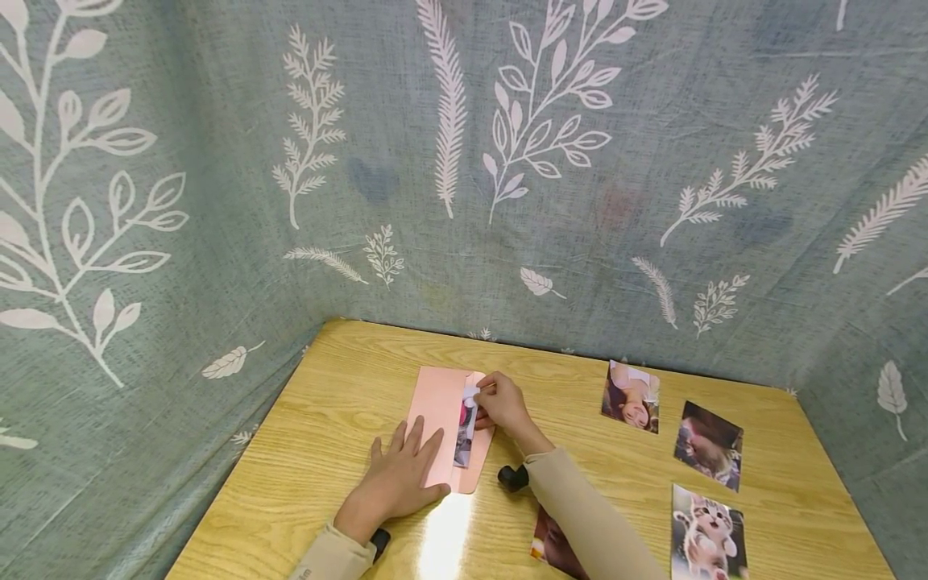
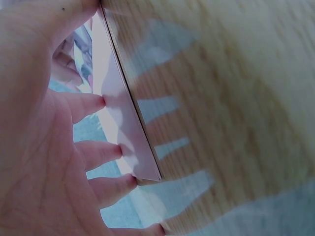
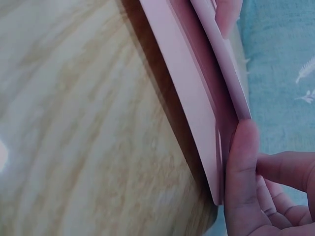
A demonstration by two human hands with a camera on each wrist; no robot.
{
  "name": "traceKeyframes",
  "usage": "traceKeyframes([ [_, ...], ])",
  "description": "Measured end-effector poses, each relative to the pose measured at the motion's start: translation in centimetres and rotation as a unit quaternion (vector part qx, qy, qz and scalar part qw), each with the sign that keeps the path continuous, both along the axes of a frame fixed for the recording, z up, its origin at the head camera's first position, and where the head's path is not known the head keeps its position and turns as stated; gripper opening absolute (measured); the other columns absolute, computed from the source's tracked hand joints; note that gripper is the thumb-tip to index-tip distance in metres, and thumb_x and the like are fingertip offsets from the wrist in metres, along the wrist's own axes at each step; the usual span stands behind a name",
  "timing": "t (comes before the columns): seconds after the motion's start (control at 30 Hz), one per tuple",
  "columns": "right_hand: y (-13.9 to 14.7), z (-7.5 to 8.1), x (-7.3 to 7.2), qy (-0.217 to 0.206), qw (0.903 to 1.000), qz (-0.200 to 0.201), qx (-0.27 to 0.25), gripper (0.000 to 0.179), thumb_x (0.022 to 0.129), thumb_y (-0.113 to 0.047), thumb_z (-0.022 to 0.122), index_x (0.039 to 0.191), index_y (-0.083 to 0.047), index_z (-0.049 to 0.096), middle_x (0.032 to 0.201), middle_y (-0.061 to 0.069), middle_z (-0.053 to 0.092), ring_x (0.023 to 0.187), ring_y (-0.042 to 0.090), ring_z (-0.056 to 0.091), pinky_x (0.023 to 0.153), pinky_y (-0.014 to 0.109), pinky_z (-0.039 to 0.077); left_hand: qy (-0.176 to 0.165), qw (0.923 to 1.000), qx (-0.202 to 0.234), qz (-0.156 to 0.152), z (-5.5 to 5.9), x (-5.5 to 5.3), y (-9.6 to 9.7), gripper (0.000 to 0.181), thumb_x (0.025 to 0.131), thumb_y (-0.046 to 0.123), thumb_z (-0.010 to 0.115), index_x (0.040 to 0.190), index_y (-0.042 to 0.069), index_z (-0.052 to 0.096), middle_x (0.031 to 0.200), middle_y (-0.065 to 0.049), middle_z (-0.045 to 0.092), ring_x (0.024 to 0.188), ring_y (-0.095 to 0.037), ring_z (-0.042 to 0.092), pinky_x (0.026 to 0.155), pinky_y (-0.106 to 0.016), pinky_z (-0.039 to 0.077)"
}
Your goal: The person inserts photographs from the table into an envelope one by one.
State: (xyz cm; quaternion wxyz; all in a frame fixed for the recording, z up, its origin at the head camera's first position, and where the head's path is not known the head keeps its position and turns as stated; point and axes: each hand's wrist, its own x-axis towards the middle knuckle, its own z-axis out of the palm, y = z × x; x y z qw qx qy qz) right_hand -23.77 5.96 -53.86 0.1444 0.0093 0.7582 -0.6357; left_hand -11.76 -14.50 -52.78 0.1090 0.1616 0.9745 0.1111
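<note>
A pink envelope (image 1: 437,403) lies on the wooden table with its flap side to the right. My left hand (image 1: 402,474) rests on it with spread, straight fingers; in the left wrist view the fingertips (image 2: 114,150) touch the envelope (image 2: 110,98). A photo (image 1: 461,448) shows as a narrow strip at the envelope's opening, the rest of it hidden. My right hand (image 1: 503,405) pinches the photo's upper part between thumb and fingers. Seen from the right wrist, the right hand (image 3: 261,187) is at the end of the envelope's opening (image 3: 197,73).
To the right lie a photo of a person (image 1: 632,396), a dark photo (image 1: 709,445) and a kitten photo (image 1: 709,536). Another photo (image 1: 554,546) is partly under the right forearm. A patterned grey-blue cloth (image 1: 464,242) hangs around the table (image 1: 348,362).
</note>
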Motion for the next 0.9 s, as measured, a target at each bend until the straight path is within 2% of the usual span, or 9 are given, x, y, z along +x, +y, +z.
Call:
traceKeyframes([
  [0.63, -0.7, -0.2, 0.3, 0.016, 0.9997, -0.003, 0.021, 0.018, 0.094, 0.002, 0.062, 0.11, 0.004, 0.056, 0.084, 0.016, 0.063, 0.05, 0.022, 0.065, 0.047, 0.039, 0.057, -0.003, 1.0, 0.005, -0.003, 0.2, 0.2, 0.0, 0.088, 0.09, 0.067, 0.059, 0.158, 0.019, 0.033, 0.163, -0.021, 0.019, 0.146, -0.047, 0.017, 0.102, -0.078, 0.02],
  [0.9, 0.3, 0.3, 0.6, 0.02, 0.9983, 0.025, 0.05, 0.019, 0.095, 0.0, 0.061, 0.113, 0.007, 0.059, 0.082, 0.015, 0.065, 0.055, 0.021, 0.067, 0.051, 0.036, 0.058, -0.002, 1.0, 0.006, 0.0, 0.2, 0.2, 0.0, 0.087, 0.09, 0.066, 0.06, 0.158, 0.019, 0.033, 0.163, -0.021, 0.019, 0.146, -0.047, 0.017, 0.103, -0.078, 0.019],
])
